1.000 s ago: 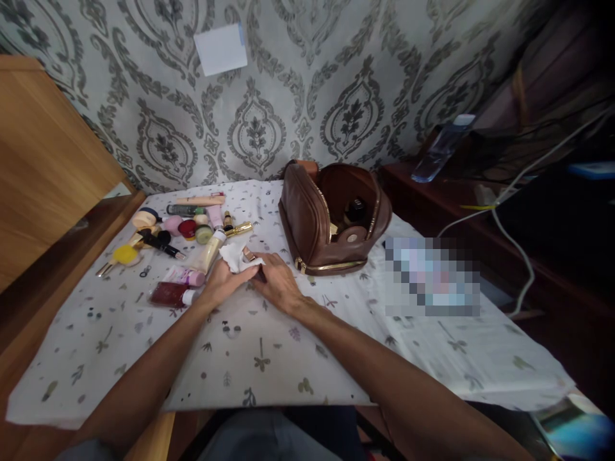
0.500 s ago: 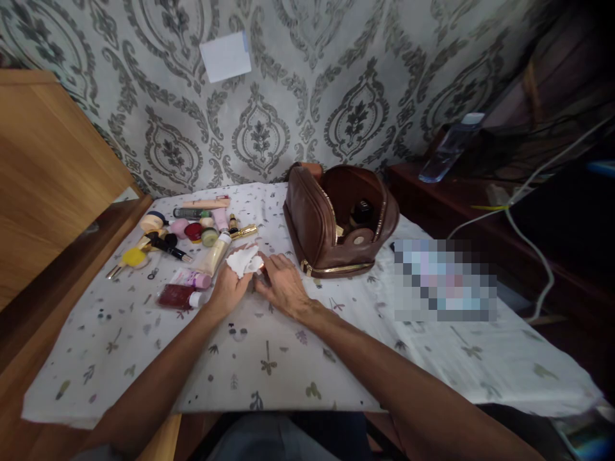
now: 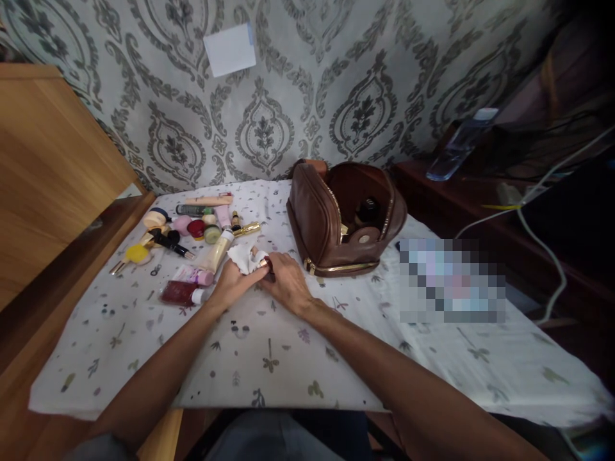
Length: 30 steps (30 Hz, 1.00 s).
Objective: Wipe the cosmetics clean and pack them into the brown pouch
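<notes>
A crumpled white tissue (image 3: 244,260) is held in my left hand (image 3: 230,285), whose fingers are curled and partly hidden behind it. My right hand (image 3: 290,282) meets it, closed around a small dark-red item with a copper-coloured band (image 3: 265,262); its kind is mostly hidden by the fingers. The band touches the tissue. Just left of my hands lie a cream-coloured tube (image 3: 217,255), a pink tube (image 3: 195,275) and a red bottle with a white cap (image 3: 177,292). A gold tube (image 3: 248,228) lies beyond the tissue.
A brown leather bag (image 3: 314,221) stands unzipped on the right, with a dark-capped item (image 3: 369,208) inside. Several jars and cosmetics surround a yellow item (image 3: 138,254) at left. A blurred-out object (image 3: 451,282) lies at right. A clear bottle (image 3: 454,150) leans near cables.
My right hand has closed in against the left at the tissue, and the dark-red item now shows between them. The whole view has shifted slightly.
</notes>
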Tool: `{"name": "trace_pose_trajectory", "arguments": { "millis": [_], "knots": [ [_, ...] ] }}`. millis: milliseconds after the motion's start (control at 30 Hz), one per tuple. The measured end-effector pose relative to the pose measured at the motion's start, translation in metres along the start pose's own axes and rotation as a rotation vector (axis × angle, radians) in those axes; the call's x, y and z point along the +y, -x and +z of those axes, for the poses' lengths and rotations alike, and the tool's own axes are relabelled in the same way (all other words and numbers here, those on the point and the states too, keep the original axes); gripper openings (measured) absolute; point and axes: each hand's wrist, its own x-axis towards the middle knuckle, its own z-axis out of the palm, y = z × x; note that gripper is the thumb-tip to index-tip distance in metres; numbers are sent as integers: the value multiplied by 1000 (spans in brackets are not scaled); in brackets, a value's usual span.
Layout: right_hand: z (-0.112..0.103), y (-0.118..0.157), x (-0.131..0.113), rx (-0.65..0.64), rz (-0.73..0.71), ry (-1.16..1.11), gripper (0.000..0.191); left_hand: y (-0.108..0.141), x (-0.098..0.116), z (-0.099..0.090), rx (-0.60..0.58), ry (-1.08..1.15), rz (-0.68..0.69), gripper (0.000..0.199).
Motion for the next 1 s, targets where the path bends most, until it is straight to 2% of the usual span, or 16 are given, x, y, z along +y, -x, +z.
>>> {"name": "trace_pose_trajectory", "arguments": {
  "millis": [133, 200, 333, 467, 533, 667, 833, 1000],
  "knots": [
    [-1, 0, 0, 61, -36, 6, 18, 0, -2, -1, 34, -22, -56, 30],
    [-1, 0, -1, 85, -49, 12, 16, -2, -4, -1, 61, -66, -38, 30],
    [-2, 0, -1, 115, -70, 39, 15, -2, -12, 0, 116, -168, 111, 33],
    [-6, 3, -3, 90, -89, 93, 20, 2, -22, 2, 139, -275, 239, 36],
    [-6, 3, -4, 73, -77, 112, 22, 2, -27, 3, 136, -292, 223, 38],
    [-6, 3, -5, 23, -24, 144, 24, -2, -30, 4, 136, -251, 98, 37],
    [-5, 2, -3, -1, 16, 98, 25, -1, -20, 1, 33, -62, 25, 33],
    [-4, 2, 0, 85, -21, 55, 27, 0, -22, -3, 117, -61, -27, 38]
  ]
}}
